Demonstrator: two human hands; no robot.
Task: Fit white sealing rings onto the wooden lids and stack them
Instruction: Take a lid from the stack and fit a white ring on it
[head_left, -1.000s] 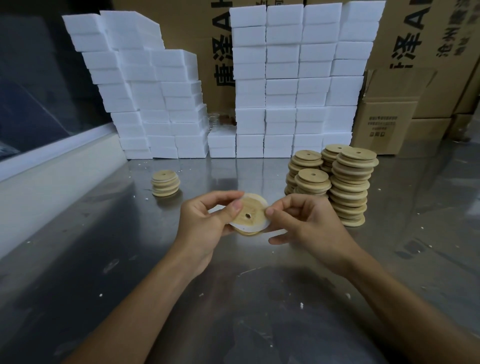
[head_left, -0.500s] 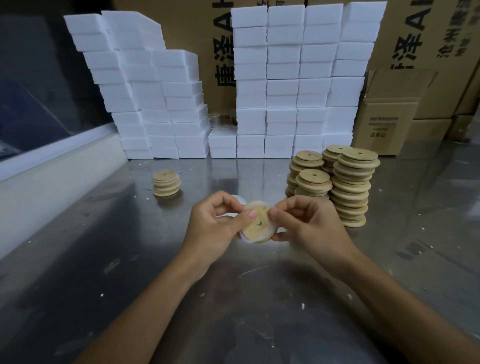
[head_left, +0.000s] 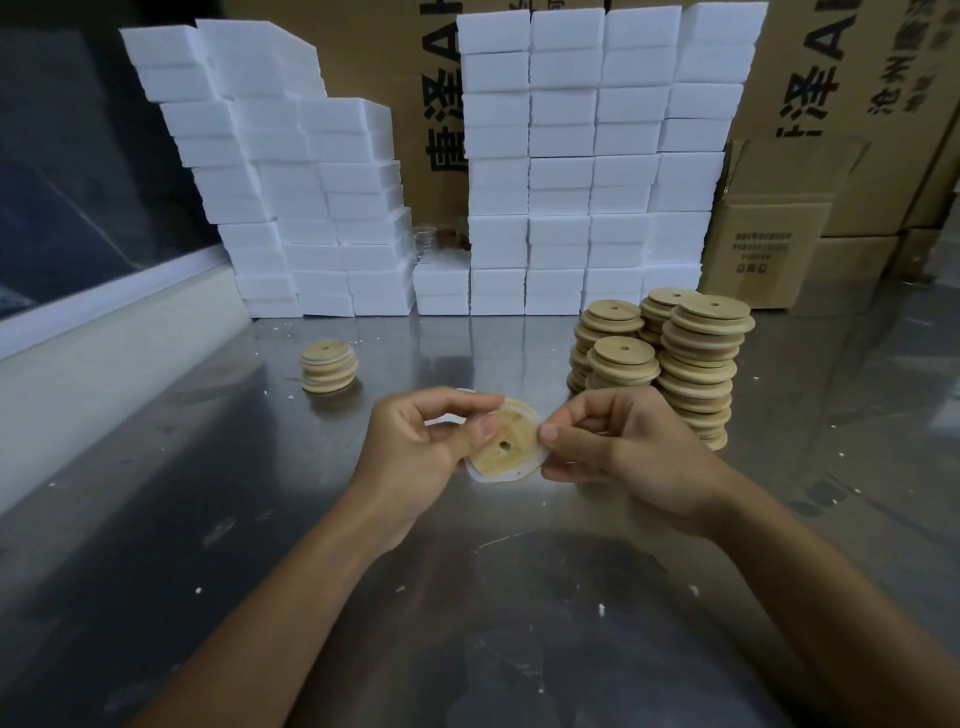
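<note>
- I hold one wooden lid (head_left: 503, 442) up off the steel table (head_left: 218, 467), between my two hands, with its holed face tilted toward me.
- My left hand (head_left: 415, 457) pinches the lid's left edge: thumb on the face near the hole, forefinger curled over the top rim.
- My right hand (head_left: 618, 447) pinches the right edge, thumb tip (head_left: 549, 432) pressed to the rim, the other fingers curled behind.
- The white sealing ring (head_left: 511, 475) shows along the lid's lower and right edge and bulges out at the lower left, so I judge it is only partly seated: this is the fitting step.
- A strip of white also shows behind my left fingers; I cannot tell if it is the same ring.
- Next, I think, I must work my thumbs round the rim and press the loose lower-left part into place, without popping out the seated side.
- Then the lid belongs on the small stack of ringed lids (head_left: 329, 365) at far left, which shows white between its layers.
- The tall stacks of bare lids (head_left: 696, 358) stand just behind my right hand, waiting.
</note>
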